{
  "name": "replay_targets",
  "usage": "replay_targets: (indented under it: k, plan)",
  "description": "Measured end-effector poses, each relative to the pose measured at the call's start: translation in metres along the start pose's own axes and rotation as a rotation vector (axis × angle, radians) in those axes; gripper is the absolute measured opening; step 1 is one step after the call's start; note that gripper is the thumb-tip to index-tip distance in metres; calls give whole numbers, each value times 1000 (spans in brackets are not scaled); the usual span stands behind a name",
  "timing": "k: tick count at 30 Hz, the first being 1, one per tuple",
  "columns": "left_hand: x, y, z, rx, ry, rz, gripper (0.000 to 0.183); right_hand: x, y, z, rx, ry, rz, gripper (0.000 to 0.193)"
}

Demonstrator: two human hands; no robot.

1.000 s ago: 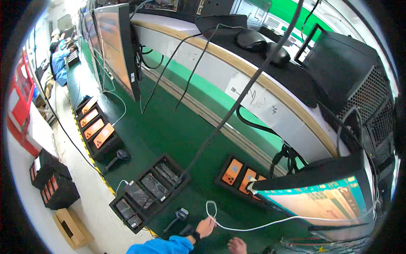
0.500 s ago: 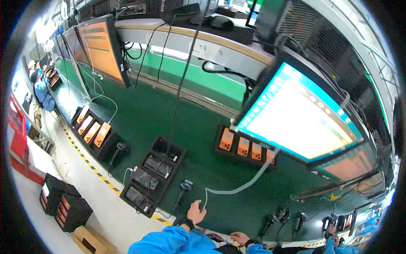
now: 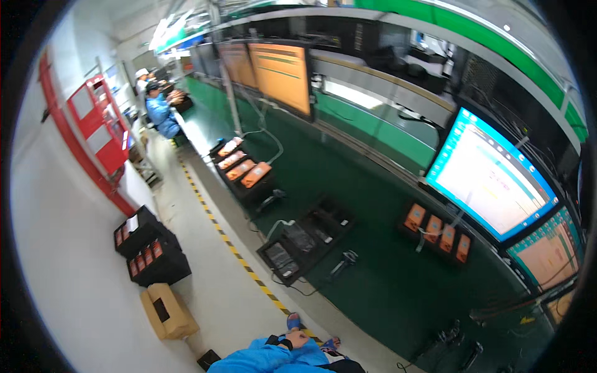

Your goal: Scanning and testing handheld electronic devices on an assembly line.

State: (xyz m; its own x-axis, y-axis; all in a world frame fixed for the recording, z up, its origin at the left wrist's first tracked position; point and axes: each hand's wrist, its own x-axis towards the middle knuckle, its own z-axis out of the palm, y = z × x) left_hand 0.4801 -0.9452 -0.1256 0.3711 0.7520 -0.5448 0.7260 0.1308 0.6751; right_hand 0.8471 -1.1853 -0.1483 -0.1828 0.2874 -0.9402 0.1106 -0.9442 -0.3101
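My left hand (image 3: 297, 339) is low in the picture, in front of my body and short of the table edge, with a dark band at its wrist. Its fingers are too small and blurred to read, and I see nothing held in it. My right hand is out of sight. Beyond the left hand, on the green table (image 3: 373, 298), lie a black handheld scanner (image 3: 344, 264) and a black foam tray (image 3: 319, 239) with dark, flat devices in some of its slots. A second scanner (image 3: 271, 199) lies farther left.
Black trays of orange devices (image 3: 256, 174) (image 3: 447, 237) sit on the table at left and right. A lit monitor (image 3: 494, 180) stands at right, an orange screen (image 3: 281, 74) at back. Black bins (image 3: 158, 261) and a cardboard box (image 3: 168, 311) occupy the floor. Co-workers (image 3: 160, 115) are at far left.
The view has swung left, showing more floor and wall. My left hand has drawn back from the table beside the scanner to my body. My right hand has left the view.
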Motion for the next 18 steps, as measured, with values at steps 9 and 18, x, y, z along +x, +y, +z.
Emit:
replay_targets:
  k: [9,18]
  plan:
    - [-47,-68,-34,-467,238,-273,28,14,-109,-7,-55,117,64,41]
    - [-89,-202,-101,-538,634,-401,24,35,-381,189,-414,-32,-335,35]
